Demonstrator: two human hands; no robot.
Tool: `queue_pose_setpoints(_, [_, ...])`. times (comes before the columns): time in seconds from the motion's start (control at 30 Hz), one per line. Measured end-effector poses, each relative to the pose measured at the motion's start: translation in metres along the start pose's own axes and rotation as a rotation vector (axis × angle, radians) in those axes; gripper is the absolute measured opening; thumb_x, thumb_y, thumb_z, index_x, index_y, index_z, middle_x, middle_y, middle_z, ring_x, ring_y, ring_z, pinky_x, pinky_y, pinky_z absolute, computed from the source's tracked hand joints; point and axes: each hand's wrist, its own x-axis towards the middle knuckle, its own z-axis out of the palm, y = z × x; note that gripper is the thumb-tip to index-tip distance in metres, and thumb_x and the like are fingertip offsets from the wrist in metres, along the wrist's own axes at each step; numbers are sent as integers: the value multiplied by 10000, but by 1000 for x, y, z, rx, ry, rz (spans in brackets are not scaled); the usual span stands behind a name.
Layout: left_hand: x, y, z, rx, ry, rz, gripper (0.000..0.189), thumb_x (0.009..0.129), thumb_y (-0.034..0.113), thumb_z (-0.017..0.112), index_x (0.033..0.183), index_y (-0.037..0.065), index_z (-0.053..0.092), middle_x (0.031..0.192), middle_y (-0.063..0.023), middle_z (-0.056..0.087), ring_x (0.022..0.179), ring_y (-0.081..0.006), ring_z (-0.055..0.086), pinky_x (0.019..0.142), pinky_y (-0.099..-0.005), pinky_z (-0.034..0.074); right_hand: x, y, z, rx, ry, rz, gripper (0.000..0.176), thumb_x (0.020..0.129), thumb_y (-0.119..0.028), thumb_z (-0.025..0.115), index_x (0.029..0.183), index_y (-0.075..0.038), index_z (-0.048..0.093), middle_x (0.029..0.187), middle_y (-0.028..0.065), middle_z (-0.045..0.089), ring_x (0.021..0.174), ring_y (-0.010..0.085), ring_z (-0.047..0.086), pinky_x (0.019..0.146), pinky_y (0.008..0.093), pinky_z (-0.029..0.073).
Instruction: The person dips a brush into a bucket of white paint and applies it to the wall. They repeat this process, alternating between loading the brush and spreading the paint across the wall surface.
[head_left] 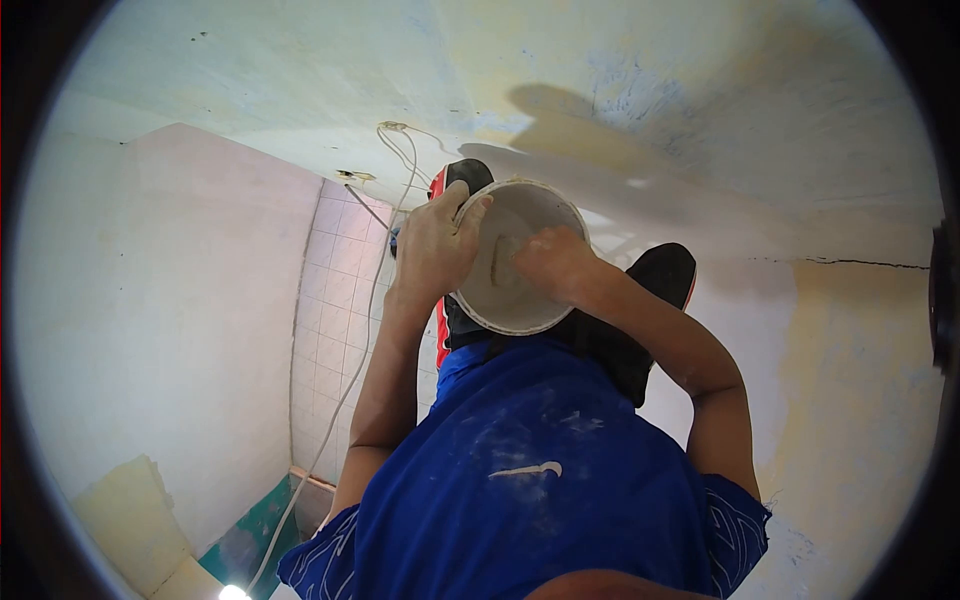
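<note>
A round white bucket (519, 325) rests at the person's lap, its inside coated with pale material. My left hand (440, 240) grips the bucket's left rim, thumb over the edge and fingers on the outer side. Inside the bucket, at its right part, is my right hand (553, 262), with the fingers curled closed. What the right hand holds, if anything, is hidden. A short dark mark or streak shows in the pale material left of the right hand.
Dark-clad knees (664, 275) with red trim flank the bucket. A pale cable (372, 320) hangs along the left, near wall tiles (335, 270). Plastered walls surround the person, one with a crack (860, 262) at right. A bright lamp (233, 592) glows at the lower left.
</note>
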Motion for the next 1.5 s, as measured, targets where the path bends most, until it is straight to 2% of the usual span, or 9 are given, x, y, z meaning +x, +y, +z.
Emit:
queue_pose_setpoints(0.23, [8, -10, -2, 14, 5, -51, 368, 1008, 362, 602, 861, 26, 579, 744, -276, 635, 761, -511, 620, 665, -566, 449, -63, 19, -61, 304, 61, 110, 244, 906, -93, 643, 1144, -79, 698, 849, 188, 733, 887, 382, 724, 853, 464, 539])
queue_pose_setpoints(0.37, [12, -8, -4, 18, -17, -60, 369, 1010, 367, 597, 870, 26, 585, 752, -278, 636, 766, -511, 621, 670, -568, 450, -101, 42, -71, 662, 166, 137, 252, 991, -196, 606, 1183, -41, 654, 823, 161, 707, 704, 250, 675, 657, 401, 518])
queue_pose_setpoints(0.4, [11, -7, -3, 2, -8, -57, 370, 1013, 339, 597, 865, 0, 566, 730, -265, 589, 690, -435, 553, 648, -509, 445, -109, 46, -72, 840, 129, 197, 276, 1020, -225, 594, 1207, -27, 640, 771, 143, 689, 606, 203, 631, 577, 362, 496])
queue_pose_setpoints(0.43, [11, -7, -3, -15, 2, -54, 374, 1015, 311, 597, 860, -25, 547, 708, -252, 541, 615, -359, 486, 625, -449, 440, -118, 49, -60, 834, 136, 200, 276, 1020, -225, 594, 1207, -27, 640, 771, 143, 689, 606, 203, 631, 577, 362, 496])
queue_pose_setpoints(0.6, [13, -1, -7, -78, -6, -58, 381, 1012, 306, 596, 854, -33, 527, 699, -245, 507, 612, -337, 445, 621, -446, 426, -128, 45, 46, 1757, 342, 184, 405, 1083, -308, 538, 1268, 52, 533, 607, 7, 489, 505, 85, 474, 401, 218, 326])
queue_pose_setpoints(0.8, [13, 5, -4, -80, -3, -28, 386, 1009, 299, 591, 838, -37, 507, 702, -248, 487, 614, -317, 409, 614, -445, 413, -131, 21, 80, 2198, 433, 65, 372, 1090, -262, 518, 1267, 65, 531, 586, -32, 360, 452, 66, 387, 374, 204, 289])
queue_pose_setpoints(0.97, [20, 11, -2, 1, -68, -29, 350, 1003, 305, 597, 868, -17, 578, 768, -251, 596, 665, -382, 539, 651, -458, 453, -130, 17, 74, 2096, 521, 81, 355, 1108, -268, 482, 1231, 59, 545, 616, -29, 385, 457, 55, 386, 382, 207, 295])
queue_pose_setpoints(1.33, [8, 4, 0, -60, -18, -44, 401, 1027, 291, 583, 804, -32, 505, 647, -189, 469, 608, -216, 397, 578, -407, 390, -135, 4, 55, 1818, 563, 207, 265, 1092, -239, 524, 1186, 6, 557, 653, -3, 544, 457, 48, 427, 403, 224, 316])
queue_pose_setpoints(1.5, [12, -1, 2, -46, -12, -4, 399, 1017, 296, 588, 813, -38, 516, 685, -251, 503, 610, -315, 443, 604, -447, 412, -133, 2, 58, 1799, 513, 198, 261, 1083, -246, 541, 1175, -2, 558, 650, -4, 552, 462, 49, 444, 414, 225, 338])
